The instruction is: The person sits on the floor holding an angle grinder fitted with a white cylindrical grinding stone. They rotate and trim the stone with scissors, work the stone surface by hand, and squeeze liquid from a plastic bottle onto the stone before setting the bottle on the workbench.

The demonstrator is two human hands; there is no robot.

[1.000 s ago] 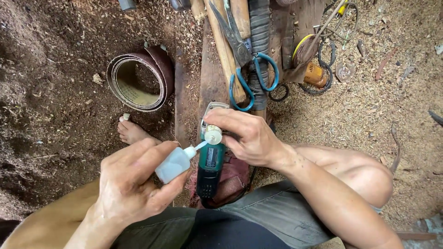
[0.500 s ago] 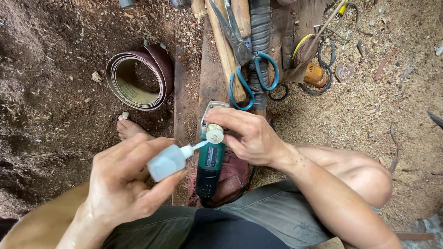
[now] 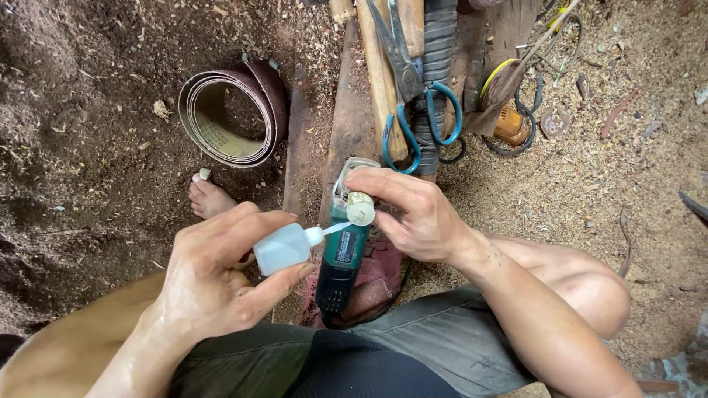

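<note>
Over the lap, in the head view: left hand (image 3: 214,284) closed round a squeeze bottle (image 3: 284,248), nozzle touching a small disc (image 3: 361,208); right hand (image 3: 413,217) pinched on that disc above a green grinder (image 3: 341,258). Beyond, scissors (image 3: 413,96) on planks, sandpaper roll (image 3: 232,114) on the sawdust floor.

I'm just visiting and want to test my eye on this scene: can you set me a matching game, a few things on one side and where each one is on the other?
Things:
1. small squeeze bottle
2. small round disc
3. blue-handled scissors
4. roll of sanding belt

Places:
A. on the dirt floor beside a bare foot
B. pinched in the right hand
C. lying on the wooden planks ahead
D. gripped in the left hand

Pairs: 1-D, 2-B, 3-C, 4-A
</note>
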